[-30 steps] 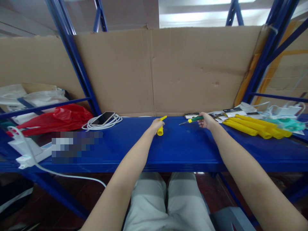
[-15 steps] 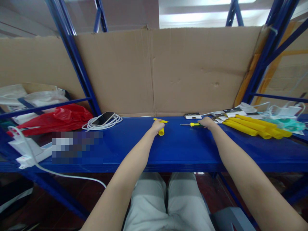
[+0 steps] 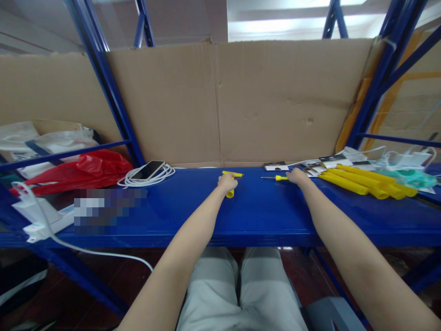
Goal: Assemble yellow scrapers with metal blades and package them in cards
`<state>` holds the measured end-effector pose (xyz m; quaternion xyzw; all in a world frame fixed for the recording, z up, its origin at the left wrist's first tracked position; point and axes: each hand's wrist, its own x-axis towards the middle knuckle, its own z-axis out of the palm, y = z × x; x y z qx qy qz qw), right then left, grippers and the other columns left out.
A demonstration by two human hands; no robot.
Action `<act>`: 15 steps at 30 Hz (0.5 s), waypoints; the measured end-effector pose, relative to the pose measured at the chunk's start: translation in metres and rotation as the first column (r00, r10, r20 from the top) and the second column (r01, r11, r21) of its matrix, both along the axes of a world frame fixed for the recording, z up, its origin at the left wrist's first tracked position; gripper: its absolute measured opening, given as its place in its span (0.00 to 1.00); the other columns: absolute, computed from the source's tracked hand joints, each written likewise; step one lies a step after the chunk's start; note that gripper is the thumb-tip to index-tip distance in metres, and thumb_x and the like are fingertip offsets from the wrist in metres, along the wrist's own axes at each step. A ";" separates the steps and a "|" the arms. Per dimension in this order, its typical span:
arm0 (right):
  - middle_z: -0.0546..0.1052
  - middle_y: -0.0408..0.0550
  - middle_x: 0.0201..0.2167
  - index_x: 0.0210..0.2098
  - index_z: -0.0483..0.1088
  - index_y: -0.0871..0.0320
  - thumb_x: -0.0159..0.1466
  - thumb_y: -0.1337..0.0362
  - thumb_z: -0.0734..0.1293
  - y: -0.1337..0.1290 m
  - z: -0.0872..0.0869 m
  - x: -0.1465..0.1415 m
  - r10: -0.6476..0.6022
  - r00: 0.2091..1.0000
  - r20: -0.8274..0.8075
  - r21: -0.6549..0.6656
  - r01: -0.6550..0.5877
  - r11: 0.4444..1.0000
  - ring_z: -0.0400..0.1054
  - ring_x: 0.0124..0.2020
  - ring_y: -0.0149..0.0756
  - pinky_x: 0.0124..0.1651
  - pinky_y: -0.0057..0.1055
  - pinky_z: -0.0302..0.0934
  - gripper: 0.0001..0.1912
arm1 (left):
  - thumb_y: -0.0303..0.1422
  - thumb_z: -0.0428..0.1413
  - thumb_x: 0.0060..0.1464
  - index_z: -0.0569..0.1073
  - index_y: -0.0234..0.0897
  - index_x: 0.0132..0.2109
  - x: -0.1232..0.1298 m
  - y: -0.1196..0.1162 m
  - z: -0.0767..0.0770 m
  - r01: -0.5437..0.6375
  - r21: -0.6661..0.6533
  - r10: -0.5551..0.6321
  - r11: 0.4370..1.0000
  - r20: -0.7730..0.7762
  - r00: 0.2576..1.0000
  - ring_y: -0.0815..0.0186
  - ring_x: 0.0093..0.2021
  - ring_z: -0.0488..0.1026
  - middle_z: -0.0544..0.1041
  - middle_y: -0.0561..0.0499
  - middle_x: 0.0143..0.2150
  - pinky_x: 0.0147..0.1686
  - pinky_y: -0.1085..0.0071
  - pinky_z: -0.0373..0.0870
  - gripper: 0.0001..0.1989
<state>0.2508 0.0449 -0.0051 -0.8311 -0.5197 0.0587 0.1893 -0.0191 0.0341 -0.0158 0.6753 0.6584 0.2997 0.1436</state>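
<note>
My left hand (image 3: 227,182) is closed around a yellow pistol-shaped tool (image 3: 233,174) over the middle of the blue shelf. Its upper bar points right and ends in a small dark tip, while a round yellow end shows below my fingers. Whether these parts are one piece is hidden by the hand. To the right, my right hand (image 3: 296,176) is closed on the handle of a screwdriver (image 3: 281,178) with a yellow collar. The thin metal shaft points left toward the yellow tool, with a gap between the two.
Several yellow tubes (image 3: 365,181) lie at the right beside small packets (image 3: 334,160) and a green bag (image 3: 406,178). A black-and-white card (image 3: 276,166) rests near the cardboard wall (image 3: 220,105). At left are a phone (image 3: 149,169), coiled white cable (image 3: 167,171), a red bag (image 3: 93,168) and a power strip (image 3: 43,227).
My left hand has shifted slightly right and toward me with the yellow tool. My right hand and the screwdriver have moved a little to the right.
</note>
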 end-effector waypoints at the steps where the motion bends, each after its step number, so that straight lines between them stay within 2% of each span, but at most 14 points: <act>1: 0.68 0.68 0.52 0.52 0.66 0.65 0.62 0.57 0.60 -0.002 0.001 -0.001 -0.010 1.000 0.002 0.001 0.010 1.000 0.63 0.55 0.54 0.50 0.45 0.60 0.23 | 0.26 0.56 0.47 0.75 0.36 0.50 -0.001 0.000 0.000 -0.003 -0.006 0.002 1.000 -0.015 1.000 0.50 0.55 0.67 0.74 0.39 0.50 0.50 0.60 0.64 0.20; 4: 0.67 0.69 0.53 0.53 0.66 0.65 0.62 0.56 0.60 -0.007 0.003 -0.003 -0.027 0.999 0.020 0.036 0.027 0.999 0.60 0.56 0.55 0.51 0.49 0.59 0.25 | 0.26 0.55 0.48 0.72 0.37 0.53 -0.005 0.000 0.005 0.013 -0.010 -0.013 1.000 -0.034 0.999 0.52 0.54 0.68 0.72 0.39 0.54 0.49 0.62 0.65 0.23; 7: 0.70 0.68 0.50 0.51 0.67 0.65 0.61 0.57 0.60 -0.007 0.005 -0.003 0.001 0.999 0.054 0.112 -0.007 0.994 0.62 0.54 0.55 0.51 0.48 0.59 0.23 | 0.25 0.53 0.49 0.72 0.37 0.54 -0.010 -0.002 0.014 0.025 0.018 -0.024 1.000 -0.036 0.999 0.55 0.54 0.69 0.72 0.42 0.55 0.50 0.66 0.65 0.23; 11: 0.72 0.63 0.47 0.49 0.68 0.65 0.60 0.62 0.60 -0.003 0.007 -0.003 0.127 0.986 0.112 0.226 -0.150 0.963 0.66 0.50 0.50 0.50 0.42 0.60 0.19 | 0.24 0.50 0.52 0.76 0.35 0.48 -0.013 -0.005 0.024 0.052 0.134 -0.046 0.990 -0.053 0.998 0.61 0.52 0.71 0.76 0.45 0.49 0.50 0.72 0.65 0.18; 15: 0.73 0.61 0.46 0.47 0.68 0.65 0.60 0.65 0.61 -0.003 0.010 -0.008 0.272 0.945 0.183 0.347 -0.321 0.881 0.67 0.49 0.44 0.52 0.36 0.59 0.17 | 0.27 0.47 0.55 0.76 0.35 0.47 -0.013 -0.009 0.028 0.034 0.203 -0.034 0.979 -0.006 0.999 0.64 0.43 0.76 0.79 0.47 0.41 0.46 0.73 0.67 0.17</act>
